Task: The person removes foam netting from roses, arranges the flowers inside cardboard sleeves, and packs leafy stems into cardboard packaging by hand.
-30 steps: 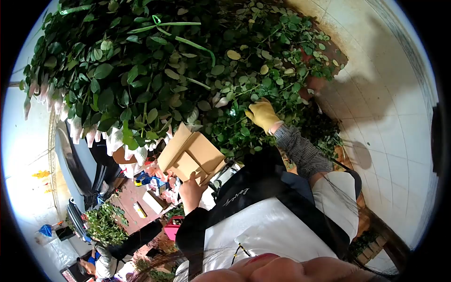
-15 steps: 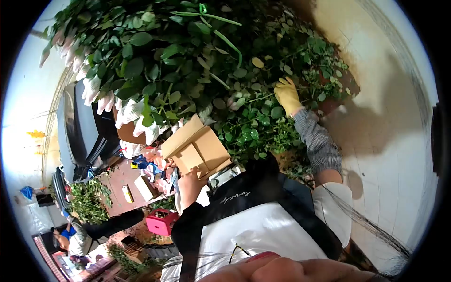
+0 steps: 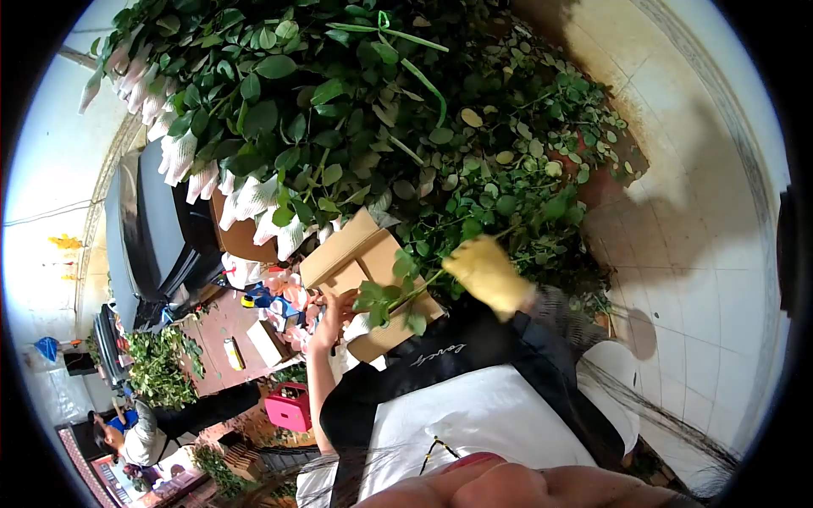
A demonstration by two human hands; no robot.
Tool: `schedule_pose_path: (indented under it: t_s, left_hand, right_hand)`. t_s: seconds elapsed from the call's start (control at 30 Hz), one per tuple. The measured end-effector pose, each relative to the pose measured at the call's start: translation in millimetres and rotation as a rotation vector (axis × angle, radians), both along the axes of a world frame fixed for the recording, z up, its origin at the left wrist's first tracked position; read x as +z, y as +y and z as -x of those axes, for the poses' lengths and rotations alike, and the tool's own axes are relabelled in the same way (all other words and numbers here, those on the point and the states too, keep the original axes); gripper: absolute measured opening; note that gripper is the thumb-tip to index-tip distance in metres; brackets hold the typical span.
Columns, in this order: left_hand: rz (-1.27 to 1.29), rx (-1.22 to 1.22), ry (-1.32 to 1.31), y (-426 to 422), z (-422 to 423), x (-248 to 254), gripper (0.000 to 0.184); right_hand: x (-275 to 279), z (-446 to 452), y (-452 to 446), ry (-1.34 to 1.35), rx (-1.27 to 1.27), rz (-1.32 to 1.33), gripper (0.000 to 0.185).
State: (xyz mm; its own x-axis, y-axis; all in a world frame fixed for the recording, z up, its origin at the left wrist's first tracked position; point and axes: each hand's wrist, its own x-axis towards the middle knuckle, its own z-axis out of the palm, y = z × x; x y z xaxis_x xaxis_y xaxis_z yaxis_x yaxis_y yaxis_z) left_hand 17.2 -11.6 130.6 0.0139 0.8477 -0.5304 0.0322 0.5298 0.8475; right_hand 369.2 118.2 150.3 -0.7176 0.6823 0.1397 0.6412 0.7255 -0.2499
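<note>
My right hand [image 3: 487, 275], in a yellow glove, is closed around a leafy rose stem [image 3: 423, 288]. The stem slants down to the left, its leaves [image 3: 381, 300] hanging in front of a cardboard piece [image 3: 398, 343]. My bare left hand [image 3: 335, 311] is beside those leaves, fingers apart, near the cardboard; the leaves partly cover the space by it. A large heap of leafy rose stems [image 3: 508, 144] fills the upper middle, with flower heads in white netting [image 3: 178, 157] along its left side.
A pink stool [image 3: 289, 406] stands lower left. A small cardboard box [image 3: 268, 343] and a yellow can [image 3: 233, 354] are on the reddish table [image 3: 212, 334]. Another person [image 3: 140, 440] is at far lower left. A tiled wall [image 3: 703, 296] rises at right.
My right hand has come from the heap down and left, bringing a leafy stem with it. My left hand has lifted slightly off the cardboard flap, and its fingers have spread.
</note>
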Motion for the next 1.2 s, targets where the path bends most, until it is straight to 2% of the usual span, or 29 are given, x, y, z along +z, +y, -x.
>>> schedule_pose_path:
  t_s: [0.03, 0.07, 0.1, 0.13, 0.17, 0.2, 0.23, 0.27, 0.33, 0.37, 0.4, 0.47, 0.5, 0.57, 0.63, 0.67, 0.7, 0.77, 0.83, 0.87, 0.9, 0.97, 1.0, 1.03, 1.07, 1.1, 1.17, 1.2]
  left_hand:
    - [-0.008, 0.013, -0.239, 0.8, 8.4, -7.3, 0.071]
    - [0.017, -0.076, -0.085, -1.5, 15.2, -11.7, 0.069]
    - [-0.021, -0.105, 0.267, -8.2, 11.7, -10.9, 0.053]
    - [-0.1, -0.236, 0.417, -9.6, 6.7, -9.9, 0.045]
    - [-0.182, -0.368, 0.56, -9.4, -1.8, -11.8, 0.037]
    - [-0.222, -0.329, 0.597, -11.9, -11.1, -15.0, 0.034]
    - [-0.261, -0.288, 0.637, -14.0, -17.0, -18.0, 0.031]
    - [-0.269, -0.25, 0.613, -14.4, -19.8, -19.7, 0.031]
    - [-0.275, -0.194, 0.614, -17.7, -23.1, -18.4, 0.032]
    - [-0.276, -0.189, 0.608, -18.5, -22.2, -21.2, 0.032]
    - [-0.261, -0.152, 0.593, -19.3, -26.0, -18.2, 0.031]
    - [-0.246, -0.12, 0.583, -19.1, -28.0, -14.4, 0.03]
    - [-0.241, -0.141, 0.606, -17.5, -27.7, -14.5, 0.031]
    - [-0.222, -0.168, 0.632, -20.3, -27.8, -10.3, 0.031]
    - [-0.203, -0.157, 0.631, -16.4, -30.2, -7.6, 0.031]
    - [-0.199, -0.152, 0.627, -16.6, -29.7, -11.3, 0.031]
    - [-0.224, -0.148, 0.622, -18.2, -27.3, -16.0, 0.031]
    - [-0.247, -0.138, 0.615, -24.4, -25.0, -22.3, 0.032]
    - [-0.17, -0.017, 0.464, -25.8, -25.3, -26.0, 0.031]
    - [-0.161, -0.019, 0.469, -24.6, -27.7, -21.3, 0.029]
    - [-0.161, -0.013, 0.462, -24.4, -27.8, -23.8, 0.029]
    - [-0.202, 0.032, 0.415, -26.5, -24.0, -30.8, 0.03]
    - [-0.174, 0.027, 0.394, -27.8, -19.3, -36.8, 0.032]
    - [-0.146, 0.12, 0.345, -29.2, -23.7, -34.9, 0.028]
    - [-0.242, 0.02, 0.491, -26.0, -25.7, -28.3, 0.024]
    - [-0.338, -0.082, 0.637, -21.2, -28.4, -19.2, 0.021]
    - [-0.351, -0.086, 0.657, -18.5, -34.2, -7.1, 0.017]
    - [-0.366, -0.176, 0.742, -18.3, -32.6, -5.1, 0.017]
  right_hand:
    - [-39.9, 10.8, -2.7, 0.054, 0.07, 0.014, 0.006]
    - [-67.5, 13.6, -3.1, -0.009, 0.139, 0.138, 0.008]
    - [-67.7, 13.2, 0.6, 0.0, 0.126, 0.134, 0.008]
    - [-64.4, 9.6, 10.1, 0.065, 0.187, 0.307, 0.015]
    - [-57.5, 0.9, 22.5, 0.129, 0.243, 0.481, 0.023]
    - [-36.4, -11.4, 46.3, 0.23, 0.317, 0.876, 0.039]
    - [-16.4, -18.1, 67.4, 0.411, 0.343, 0.942, 0.042]
    - [7.9, -29.3, 93.0, 0.348, 0.265, 0.914, 0.042]
    - [23.2, -38.7, 143.0, 0.263, -0.058, 0.572, 0.041]
    - [-22.6, -37.7, 175.1, 0.233, -0.323, 0.248, 0.042]
    - [-64.5, -52.5, 217.1, 0.266, -0.257, -0.245, 0.046]
    - [-136.0, -66.7, 272.2, -0.04, -0.6, -0.443, 0.042]
    - [-120.5, -72.8, 271.4, -0.11, -0.619, -0.348, 0.032]
    - [-93.9, -79.2, 274.6, -0.234, -0.608, -0.141, 0.024]
    - [-102.6, -88.7, 284.3, 0.229, -0.578, -0.449, 0.021]
    - [-85.1, -84.1, 275.8, 0.749, -0.525, -0.339, 0.017]
    - [-65.1, -93.8, 263.4, 0.744, -0.52, -0.331, 0.017]
    - [10.0, -115.1, 222.8, 0.13, -0.658, -0.49, 0.019]
    - [19.8, -134.8, 196.3, 0.324, -0.379, -0.378, 0.026]
    - [32.3, -132.7, 175.9, 0.308, -0.311, -0.375, 0.03]
    - [43.0, -124.4, 150.1, 0.294, -0.317, -0.248, 0.029]
    - [42.1, -108.3, 114.8, 0.305, -0.206, -0.159, 0.032]
    - [50.3, -95.3, 92.8, 0.31, -0.176, -0.104, 0.027]
    - [42.9, -79.9, 75.1, 0.32, -0.153, -0.126, 0.023]
    - [38.3, -61.3, 57.9, 0.331, -0.153, -0.088, 0.014]
    - [15.0, -43.6, 47.7, 0.305, -0.184, 0.028, 0.013]
    - [-11.6, -23.0, 31.0, 0.308, -0.117, -0.06, 0.013]
    - [-35.0, -19.2, 27.7, 0.259, -0.083, -0.073, 0.013]
